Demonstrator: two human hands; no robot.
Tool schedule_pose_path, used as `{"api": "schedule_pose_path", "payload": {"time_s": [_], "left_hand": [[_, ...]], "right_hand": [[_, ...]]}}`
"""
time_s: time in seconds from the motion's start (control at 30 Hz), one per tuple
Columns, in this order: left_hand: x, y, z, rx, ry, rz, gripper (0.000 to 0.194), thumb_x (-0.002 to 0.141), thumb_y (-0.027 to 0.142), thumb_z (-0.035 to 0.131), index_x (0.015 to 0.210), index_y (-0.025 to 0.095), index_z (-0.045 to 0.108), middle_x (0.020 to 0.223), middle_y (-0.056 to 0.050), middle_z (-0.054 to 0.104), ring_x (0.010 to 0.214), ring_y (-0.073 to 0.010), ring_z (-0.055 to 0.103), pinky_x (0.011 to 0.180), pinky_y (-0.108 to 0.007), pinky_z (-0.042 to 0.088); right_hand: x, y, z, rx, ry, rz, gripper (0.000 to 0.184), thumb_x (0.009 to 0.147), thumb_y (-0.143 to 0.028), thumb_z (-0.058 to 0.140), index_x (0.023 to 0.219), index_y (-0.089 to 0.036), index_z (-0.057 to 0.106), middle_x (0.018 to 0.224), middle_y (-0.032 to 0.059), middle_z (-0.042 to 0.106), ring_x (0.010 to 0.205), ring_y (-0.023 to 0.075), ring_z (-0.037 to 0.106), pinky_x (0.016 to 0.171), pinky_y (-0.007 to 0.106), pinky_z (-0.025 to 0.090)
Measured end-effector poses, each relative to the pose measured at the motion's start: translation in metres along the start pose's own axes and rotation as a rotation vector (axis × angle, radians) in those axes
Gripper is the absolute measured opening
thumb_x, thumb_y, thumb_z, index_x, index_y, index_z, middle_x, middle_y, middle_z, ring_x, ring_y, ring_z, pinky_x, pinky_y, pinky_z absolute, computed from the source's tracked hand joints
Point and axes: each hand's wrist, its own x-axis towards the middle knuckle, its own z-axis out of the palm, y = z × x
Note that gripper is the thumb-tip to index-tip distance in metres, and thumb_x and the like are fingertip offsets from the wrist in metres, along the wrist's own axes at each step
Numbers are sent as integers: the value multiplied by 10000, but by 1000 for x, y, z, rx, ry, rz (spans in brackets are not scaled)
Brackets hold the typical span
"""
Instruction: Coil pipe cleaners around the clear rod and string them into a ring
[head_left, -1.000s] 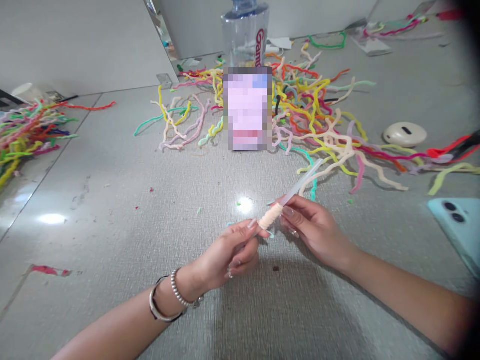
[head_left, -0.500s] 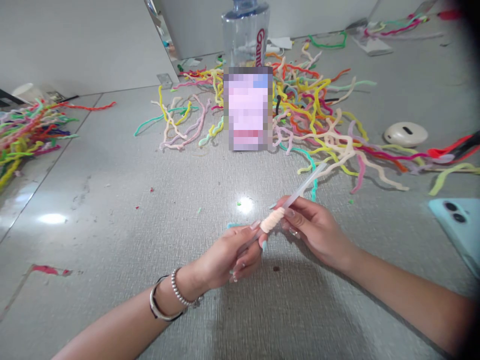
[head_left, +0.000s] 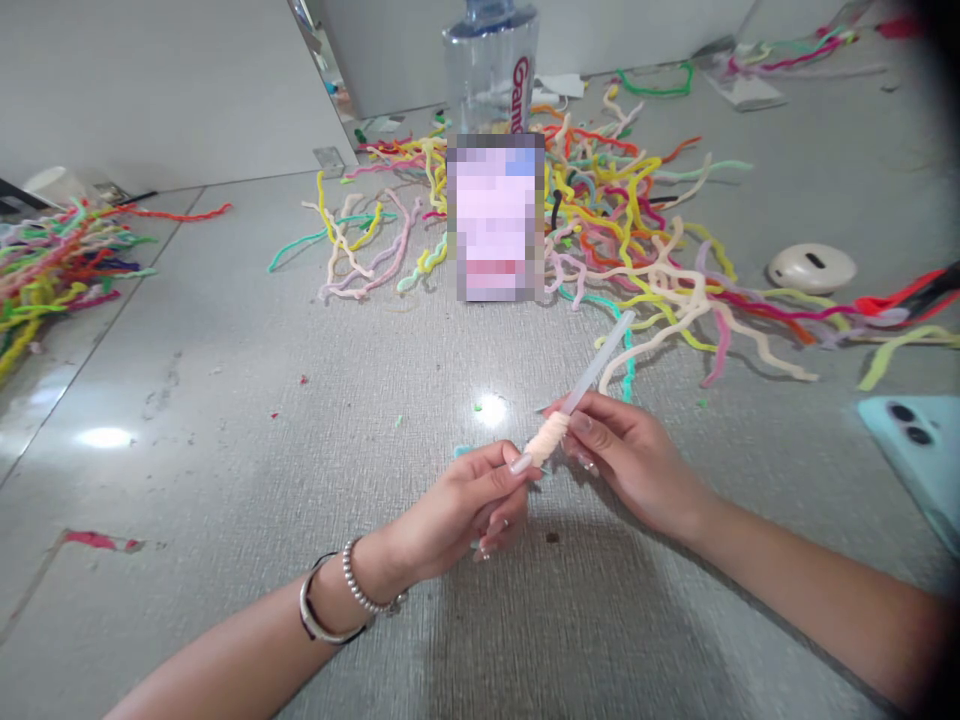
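Note:
A clear plastic stick slants up to the right above the grey table. A cream fuzzy pipe cleaner coil is wound tightly round its lower part. My left hand pinches the stick's near end just below the coil, fingers closed. My right hand grips the stick at the coil's upper end, thumb and fingers pressed on it. A bit of teal pipe cleaner shows behind my left fingers.
A big heap of coloured pipe cleaners lies beyond the hands, around a blurred card and a clear bottle. Another heap lies at far left. A white oval device and a teal phone lie at right.
The stick has tipped slightly more upright and my left fingers have shifted their pinch at the coil's lower end. My right hand has barely moved.

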Motion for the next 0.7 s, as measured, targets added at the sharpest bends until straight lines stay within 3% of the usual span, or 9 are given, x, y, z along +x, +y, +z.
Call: {"api": "schedule_pose_path", "payload": {"time_s": [0.5, 0.7], "left_hand": [[-2, 2, -3, 62, -65, -114, 290, 947, 441, 527, 926, 161, 595, 465, 80, 469, 288, -42, 320, 264, -117, 316], [-2, -1, -1, 108, -101, -85, 333, 991, 433, 427, 870, 161, 576, 430, 79, 439, 276, -56, 340, 265, -124, 308]], "right_hand": [[1, 0, 0, -35, 36, 24, 282, 812, -483, 708, 776, -209, 656, 605, -38, 500, 533, 92, 410, 495, 228, 322], [-1, 2, -2, -89, 28, 10, 323, 863, -503, 637, 733, -210, 596, 618, -32, 485, 542, 107, 418, 512, 247, 346]]}}
